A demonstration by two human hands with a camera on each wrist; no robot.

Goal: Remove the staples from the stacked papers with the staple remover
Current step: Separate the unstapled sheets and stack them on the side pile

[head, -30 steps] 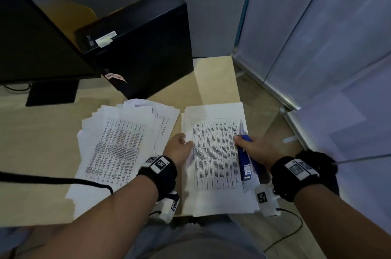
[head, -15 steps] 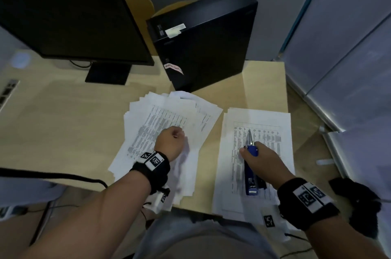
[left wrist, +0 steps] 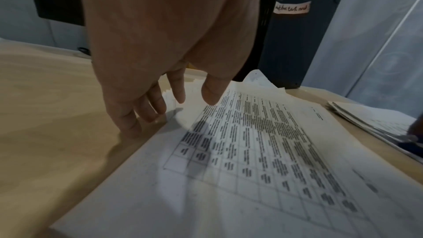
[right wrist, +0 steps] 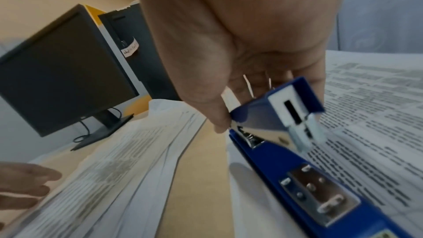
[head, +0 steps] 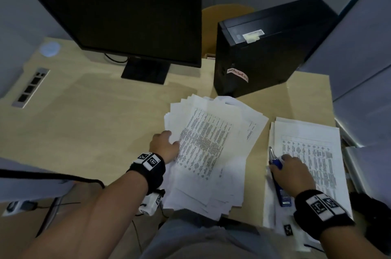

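Print on both paper stacks (head: 208, 144) is too blurred to read, and no staple can be made out. Right hand (head: 293, 171) covers the middle of the blue staple remover (head: 282, 194). Monitor (head: 118, 5) cut off at the head view's top edge.

Two hands: left hand (head: 164, 145), right hand (head: 293, 174). Two piles of printed papers on one bench (head: 84, 132): loose fanned pile (head: 211, 153), squared pile (head: 313, 148); sheets in each too many and too overlapped to count. One blue staple remover (head: 279, 180). One black monitor (head: 118, 11). One black computer tower (head: 266, 47), bearing two paper labels. One socket strip (head: 31, 87) set into the bench. Two marker-tagged wristbands, one per wrist.
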